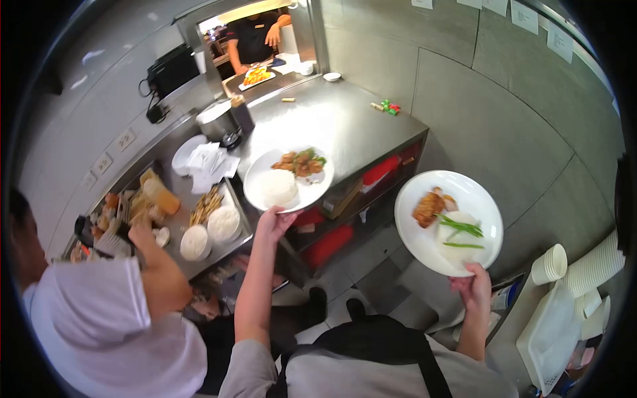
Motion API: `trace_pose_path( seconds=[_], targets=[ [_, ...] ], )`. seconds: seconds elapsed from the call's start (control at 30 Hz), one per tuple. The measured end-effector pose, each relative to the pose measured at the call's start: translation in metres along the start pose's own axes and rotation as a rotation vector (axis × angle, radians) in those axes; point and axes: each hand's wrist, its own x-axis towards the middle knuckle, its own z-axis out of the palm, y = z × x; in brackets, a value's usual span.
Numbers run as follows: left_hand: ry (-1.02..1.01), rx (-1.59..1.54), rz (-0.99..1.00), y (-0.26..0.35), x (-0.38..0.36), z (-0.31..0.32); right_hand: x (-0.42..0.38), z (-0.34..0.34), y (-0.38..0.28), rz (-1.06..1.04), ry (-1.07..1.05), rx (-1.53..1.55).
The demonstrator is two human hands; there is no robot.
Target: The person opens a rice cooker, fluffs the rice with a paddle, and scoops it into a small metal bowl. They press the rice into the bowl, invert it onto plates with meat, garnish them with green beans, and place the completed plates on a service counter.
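My left hand [275,224] is closed on the near rim of a white plate [255,174], held out by the steel counter. A mound of white rice [277,188] and browned pieces with greens [304,162] lie on that plate. On the right, my right hand [472,286] grips the near edge of a second white plate [488,199]. It carries a browned piece of meat [428,209] and a pale mound topped with green strips [461,227]. Both plates are up in the air, and my fingers are partly hidden beneath them.
A co-worker in white [119,318] reaches over the prep station at left. Beyond the steel counter [345,109], another person [255,36] stands behind a pass window with a plate of food [257,77]. Stacked cups [594,265] and a white tray [547,338] are at right.
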Motion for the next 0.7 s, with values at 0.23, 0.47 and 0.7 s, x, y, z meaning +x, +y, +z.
trace_pose_path(
  seconds=[0.23,0.47,0.7],
  targets=[
    [0.125,-0.036,0.078,0.03,0.018,0.015,0.177,0.114,0.008,0.105,-0.238,-0.157],
    [0.111,0.209,-0.051,-0.037,-0.07,0.009,0.3,0.201,0.049,0.209,-0.385,-0.173],
    [0.373,0.268,-0.239,-0.132,-0.111,-0.042,0.375,0.225,-0.006,-0.019,-0.248,-0.808]
  ],
)
